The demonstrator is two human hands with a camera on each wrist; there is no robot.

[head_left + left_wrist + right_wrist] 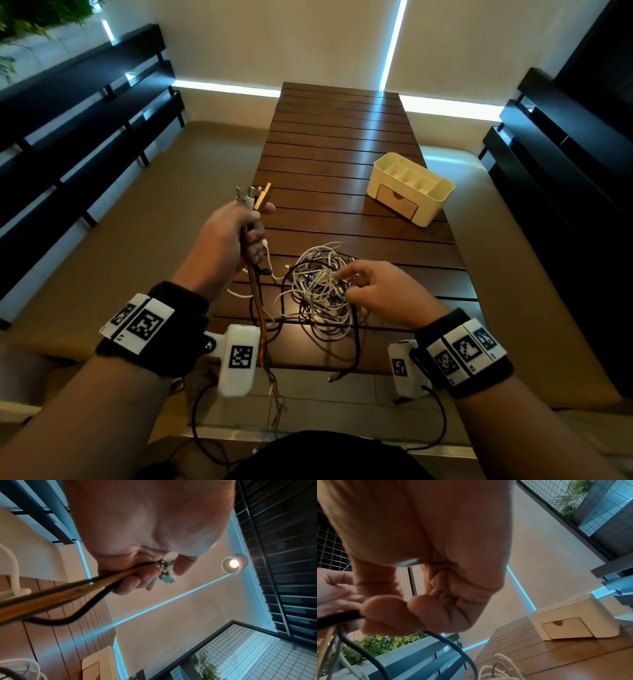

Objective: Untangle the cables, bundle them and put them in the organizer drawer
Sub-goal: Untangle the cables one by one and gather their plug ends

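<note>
Slatted table carries all. Organizer far right, well apart from hands, drawer closed. Cable tangle near edge, directly under right hand. Left hand fisted round upright plug ends, strands hanging down. Right wrist view alone shows right fingertips pinching dark cable.
</note>
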